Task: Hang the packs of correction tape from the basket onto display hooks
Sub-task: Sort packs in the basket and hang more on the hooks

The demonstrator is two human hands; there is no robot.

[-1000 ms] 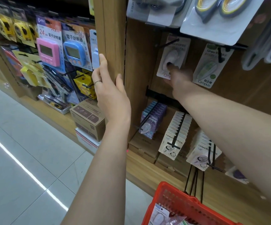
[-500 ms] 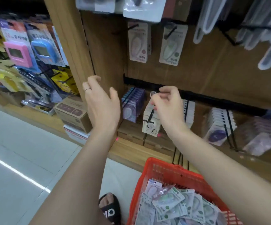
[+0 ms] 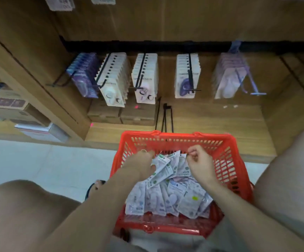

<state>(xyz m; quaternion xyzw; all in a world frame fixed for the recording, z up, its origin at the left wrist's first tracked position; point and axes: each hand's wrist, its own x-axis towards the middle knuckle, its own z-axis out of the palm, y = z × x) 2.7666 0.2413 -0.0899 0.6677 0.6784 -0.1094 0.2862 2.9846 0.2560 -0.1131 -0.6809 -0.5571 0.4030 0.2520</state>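
Head view: picking step. Left hand (image 3: 140, 165) clamped on white-green plastic correction-tape packs (image 3: 161, 169) in red plastic basket (image 3: 227, 160); right hand (image 3: 199, 163) pinched, contents unclear. Next: lift, thread onto far black wire hook (image 3: 301, 77).

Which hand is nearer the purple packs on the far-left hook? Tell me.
Left. The left hand is over the basket's left side, below those purple packs; the right hand sits farther right.

Five full hooks (image 3: 142, 70) are hanging in a row across the middle of the frame. One red basket (image 3: 227, 142) is sitting at lower centre, holding a heap of packs (image 3: 167, 195) too jumbled to count. Two hands (image 3: 140, 165) are reaching in. Two brown boxes (image 3: 122, 113) are sitting below the hooks.
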